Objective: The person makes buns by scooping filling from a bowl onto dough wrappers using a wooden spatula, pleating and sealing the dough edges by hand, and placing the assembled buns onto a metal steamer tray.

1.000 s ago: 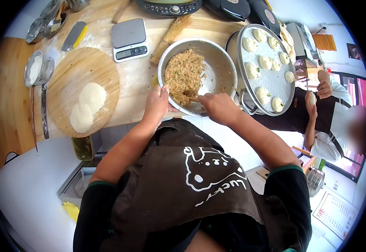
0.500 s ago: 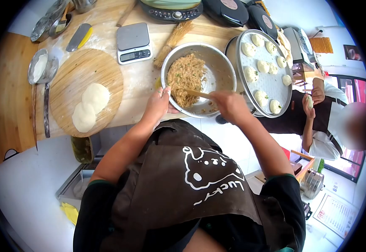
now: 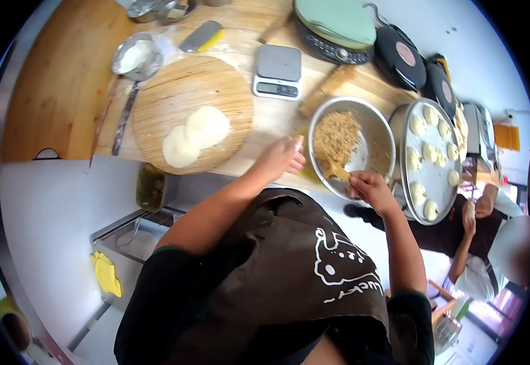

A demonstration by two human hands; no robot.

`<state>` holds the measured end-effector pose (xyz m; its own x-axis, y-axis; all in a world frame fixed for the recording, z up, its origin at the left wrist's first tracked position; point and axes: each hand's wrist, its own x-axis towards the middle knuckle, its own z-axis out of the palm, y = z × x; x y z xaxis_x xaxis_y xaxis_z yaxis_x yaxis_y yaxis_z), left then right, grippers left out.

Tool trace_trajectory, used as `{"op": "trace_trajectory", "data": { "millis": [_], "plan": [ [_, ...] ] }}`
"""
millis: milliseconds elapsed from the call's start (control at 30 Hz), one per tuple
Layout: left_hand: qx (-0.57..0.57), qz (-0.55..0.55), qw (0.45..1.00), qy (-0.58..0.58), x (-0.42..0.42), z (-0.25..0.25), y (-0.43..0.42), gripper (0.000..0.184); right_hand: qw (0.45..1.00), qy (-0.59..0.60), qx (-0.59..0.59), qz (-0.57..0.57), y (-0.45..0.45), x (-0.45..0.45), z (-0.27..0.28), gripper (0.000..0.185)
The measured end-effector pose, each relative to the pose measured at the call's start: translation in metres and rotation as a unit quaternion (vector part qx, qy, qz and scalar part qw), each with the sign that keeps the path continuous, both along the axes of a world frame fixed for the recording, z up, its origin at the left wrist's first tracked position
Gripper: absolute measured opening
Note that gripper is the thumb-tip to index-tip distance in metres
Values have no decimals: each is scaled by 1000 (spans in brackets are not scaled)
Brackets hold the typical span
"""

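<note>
My right hand [image 3: 369, 187] is closed round a wooden spatula [image 3: 341, 174] at the near rim of a metal bowl [image 3: 384, 137]. The spatula's far end is hidden in the minced filling [image 3: 337, 137], which is flecked with green and heaped on the bowl's left side. Left of the bowl, apart from its rim, my left hand [image 3: 282, 157] hovers over the table edge with loosely bent fingers and nothing visible in them. Flat rounds of dough [image 3: 207, 126] overlap on a round wooden board [image 3: 155, 100] further left.
A steamer tray [image 3: 412, 180] with several filled buns stands right of the bowl. Behind are a kitchen scale [image 3: 279, 64], a green-lidded electric griddle [image 3: 338, 24], a scraper [image 3: 202, 36] and a flour bowl [image 3: 136, 56]. Another person's hands [image 3: 475, 210] work at the far right.
My left hand has let go of the bowl rim and moved left. My right hand has drawn the spatula to the near rim. The view has turned left.
</note>
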<state>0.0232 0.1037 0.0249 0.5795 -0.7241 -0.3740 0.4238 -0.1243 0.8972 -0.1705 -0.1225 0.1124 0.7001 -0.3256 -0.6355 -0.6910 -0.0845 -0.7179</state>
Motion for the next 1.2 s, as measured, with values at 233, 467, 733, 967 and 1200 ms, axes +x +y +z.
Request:
{"op": "trace_trajectory", "data": {
  "millis": [233, 467, 733, 967, 1200],
  "plan": [
    [378, 175, 794, -443, 134, -30, 204, 44, 996, -49, 61, -45, -9, -6, 7, 22],
    [380, -74, 755, -529, 184, -86, 241, 48, 990, -56, 65, -108, -9, -7, 2, 29],
    [302, -99, 863, -393, 172, -50, 218, 32, 971, -106, 155, -145, -6, -13, -2, 25],
    [283, -129, 928, -206, 181, -67, 213, 32, 961, -135, 169, -174, 3, -14, 0, 24],
    [-108, 130, 985, 40, 160, 47, 210, 52, 953, -155, 177, -193, -1, -24, -8, 24]
  ]
}}
